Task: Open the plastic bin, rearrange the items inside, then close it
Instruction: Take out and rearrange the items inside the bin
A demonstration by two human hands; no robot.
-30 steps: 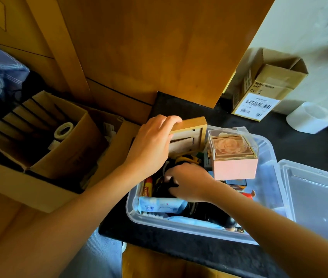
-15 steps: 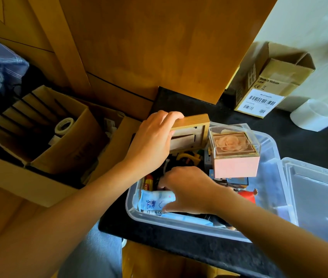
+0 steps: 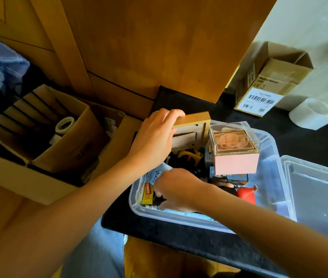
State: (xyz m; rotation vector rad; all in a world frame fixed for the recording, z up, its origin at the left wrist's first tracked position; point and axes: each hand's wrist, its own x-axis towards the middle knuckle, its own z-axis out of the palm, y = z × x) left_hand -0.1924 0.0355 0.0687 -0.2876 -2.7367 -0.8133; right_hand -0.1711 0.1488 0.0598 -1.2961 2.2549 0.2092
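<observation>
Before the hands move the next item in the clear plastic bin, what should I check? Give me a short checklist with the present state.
1. Clear plastic bin open: ok; clear lid lies to its right.
2. Left hand grips wooden frame: ok.
3. Right hand holds an item: cannot tell, fingers hidden.
4. Pink rose box with clear top stable: not ok, perched tilted on other items.
5. Yellow Carmex tube free to lift: ok, lying uncovered.
</observation>
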